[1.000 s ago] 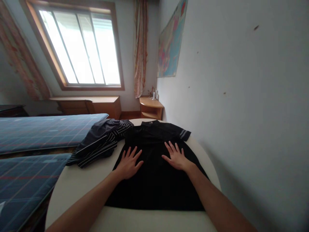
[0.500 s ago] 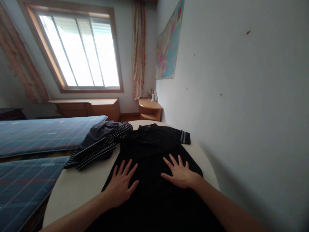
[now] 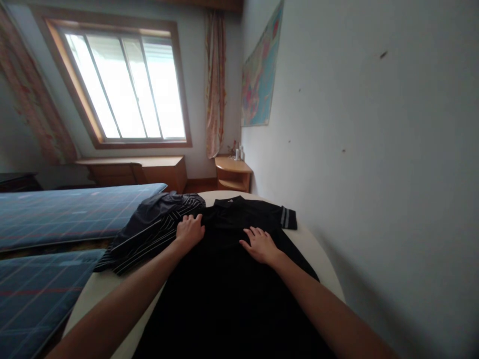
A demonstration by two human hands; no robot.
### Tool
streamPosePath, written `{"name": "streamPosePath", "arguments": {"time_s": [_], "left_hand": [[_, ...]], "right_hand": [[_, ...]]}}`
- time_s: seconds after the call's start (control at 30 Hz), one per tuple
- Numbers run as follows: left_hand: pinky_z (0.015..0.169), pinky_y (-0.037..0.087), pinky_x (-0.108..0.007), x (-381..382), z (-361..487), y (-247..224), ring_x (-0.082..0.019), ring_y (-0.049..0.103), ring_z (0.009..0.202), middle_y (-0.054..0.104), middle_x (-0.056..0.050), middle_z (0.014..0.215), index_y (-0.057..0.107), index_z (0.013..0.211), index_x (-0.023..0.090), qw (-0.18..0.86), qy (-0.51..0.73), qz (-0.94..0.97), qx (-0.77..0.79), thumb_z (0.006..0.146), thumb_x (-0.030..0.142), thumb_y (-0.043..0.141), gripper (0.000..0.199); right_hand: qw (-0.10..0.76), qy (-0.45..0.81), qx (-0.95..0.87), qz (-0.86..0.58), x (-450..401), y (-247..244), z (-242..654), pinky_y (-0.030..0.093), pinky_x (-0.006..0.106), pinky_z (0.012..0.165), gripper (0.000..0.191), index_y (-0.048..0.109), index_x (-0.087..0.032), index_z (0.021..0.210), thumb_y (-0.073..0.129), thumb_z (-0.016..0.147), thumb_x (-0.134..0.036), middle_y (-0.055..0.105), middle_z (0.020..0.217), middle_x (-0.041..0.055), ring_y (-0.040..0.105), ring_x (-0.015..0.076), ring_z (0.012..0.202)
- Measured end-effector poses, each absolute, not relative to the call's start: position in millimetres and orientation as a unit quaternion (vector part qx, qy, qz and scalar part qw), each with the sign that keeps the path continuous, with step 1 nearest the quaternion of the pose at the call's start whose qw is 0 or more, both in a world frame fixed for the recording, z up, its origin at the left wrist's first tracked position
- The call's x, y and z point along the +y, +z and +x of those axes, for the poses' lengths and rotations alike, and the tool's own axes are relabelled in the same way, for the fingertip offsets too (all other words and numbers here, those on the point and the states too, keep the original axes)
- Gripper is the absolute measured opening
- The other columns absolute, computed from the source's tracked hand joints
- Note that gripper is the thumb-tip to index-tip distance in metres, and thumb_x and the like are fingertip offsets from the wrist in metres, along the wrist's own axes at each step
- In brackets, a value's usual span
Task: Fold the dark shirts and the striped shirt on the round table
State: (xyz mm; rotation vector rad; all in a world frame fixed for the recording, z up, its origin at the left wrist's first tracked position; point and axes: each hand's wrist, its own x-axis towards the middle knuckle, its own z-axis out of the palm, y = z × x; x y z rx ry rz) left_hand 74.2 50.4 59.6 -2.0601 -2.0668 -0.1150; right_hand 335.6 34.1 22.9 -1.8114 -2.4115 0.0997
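Note:
A black garment with a collar and a grey-striped sleeve cuff lies spread over a round cream table, its collar toward the far edge. My left hand is at the garment's upper left, beside the left sleeve, fingers bent and slightly apart. Near the middle of the chest, my right hand rests palm down on the cloth with its fingers spread. Neither hand shows anything held. A dark garment with white stripes lies crumpled at the table's left side, close to my left hand.
Blue plaid mattresses lie left of the table. A white wall with a map runs along the right. Beyond the table stand a wooden corner shelf and a desk under the window.
Both hands have moved forward over the black garment toward its collar. My left hand's fingers, spread before, are now more bent. The camera view has tilted slightly upward.

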Motion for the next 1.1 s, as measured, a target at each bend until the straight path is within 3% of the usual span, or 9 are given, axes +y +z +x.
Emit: {"name": "streamPosePath", "arguments": {"time_s": [0.13, 0.27, 0.43, 0.63, 0.77, 0.9, 1.0, 1.1], "left_hand": [[0.082, 0.051, -0.036, 69.9, 71.6, 71.1, -0.029, 0.063, 0.105, 0.070, -0.016, 0.103, 0.062, 0.114, 0.014, 0.095, -0.012, -0.714, -0.693, 0.092, 0.013, 0.043, 0.029], [0.083, 0.051, -0.036, 88.3, 75.3, 90.4, -0.027, 0.063, 0.107, 0.068, -0.017, 0.108, 0.059, 0.119, 0.014, 0.108, -0.018, -0.724, -0.681, 0.092, 0.007, 0.038, 0.034], [0.092, 0.047, -0.040, 116.9, 80.5, 125.4, -0.030, 0.057, 0.118, 0.062, -0.019, 0.119, 0.064, 0.115, 0.012, 0.131, -0.032, -0.731, -0.669, 0.096, 0.009, 0.033, 0.035], [0.089, 0.048, -0.034, 148.2, 80.9, 140.3, -0.025, 0.066, 0.101, 0.061, -0.016, 0.118, 0.071, 0.108, 0.013, 0.104, -0.025, -0.736, -0.669, 0.092, 0.009, 0.042, 0.033], [0.091, 0.046, -0.040, 158.8, 84.9, 128.5, -0.030, 0.063, 0.104, 0.063, -0.019, 0.115, 0.072, 0.108, 0.010, 0.102, -0.016, -0.732, -0.674, 0.088, 0.008, 0.045, 0.034], [0.105, 0.032, -0.050, 147.3, 106.7, 107.9, -0.036, 0.050, 0.122, 0.058, -0.024, 0.125, 0.071, 0.110, 0.005, 0.137, -0.022, -0.734, -0.665, 0.090, 0.008, 0.042, 0.036], [0.106, 0.030, -0.048, 125.6, 128.8, 88.5, -0.034, 0.046, 0.122, 0.057, -0.022, 0.127, 0.071, 0.110, 0.007, 0.147, -0.026, -0.754, -0.640, 0.093, 0.008, 0.036, 0.039], [0.103, 0.034, -0.047, 101.9, 142.7, 64.5, -0.033, 0.050, 0.115, 0.059, -0.019, 0.121, 0.070, 0.112, 0.010, 0.138, -0.034, -0.769, -0.624, 0.093, 0.008, 0.037, 0.038]], "right_hand": [[0.062, 0.027, -0.797, -0.600, 34.3, 17.9, 336.8, 0.027, 0.058, 0.110, 0.068, 0.045, -0.022, 0.147, 0.025, 0.097, -0.063, 0.040, 0.153, 0.0138, 0.034, 0.0372, 0.139], [0.050, 0.030, -0.795, -0.604, 34.1, 20.8, 339.5, 0.031, 0.061, 0.105, 0.071, 0.042, -0.024, 0.149, 0.025, 0.096, -0.068, 0.040, 0.153, 0.0139, 0.034, 0.0408, 0.137], [0.053, 0.011, -0.791, -0.610, 45.5, 31.3, 335.4, 0.036, 0.052, 0.100, 0.071, 0.044, -0.022, 0.147, 0.023, 0.096, -0.067, 0.054, 0.138, 0.0179, 0.051, 0.0372, 0.122], [0.056, -0.017, -0.795, -0.604, 68.0, 43.4, 320.0, 0.038, 0.044, 0.095, 0.065, 0.063, -0.016, 0.124, 0.024, 0.099, -0.061, 0.063, 0.121, 0.0205, 0.054, 0.0342, 0.116], [0.075, -0.005, -0.803, -0.591, 92.0, 42.2, 308.7, 0.040, 0.042, 0.097, 0.059, 0.061, -0.016, 0.126, 0.027, 0.100, -0.057, 0.060, 0.130, 0.0187, 0.053, 0.0319, 0.119], [0.099, 0.012, -0.831, -0.548, 125.1, 38.6, 293.7, 0.031, 0.042, 0.110, 0.055, 0.051, -0.019, 0.141, 0.028, 0.101, -0.050, 0.046, 0.150, 0.0128, 0.040, 0.0289, 0.137], [0.081, 0.041, -0.849, -0.520, 146.9, 34.3, 279.8, 0.025, 0.045, 0.115, 0.054, 0.044, -0.023, 0.148, 0.027, 0.102, -0.045, 0.035, 0.158, 0.0079, 0.031, 0.0281, 0.144], [0.058, 0.080, -0.839, -0.535, 162.9, 27.2, 268.2, 0.026, 0.051, 0.114, 0.055, 0.043, -0.024, 0.149, 0.023, 0.102, -0.044, 0.036, 0.158, 0.0082, 0.030, 0.0309, 0.144]]}}
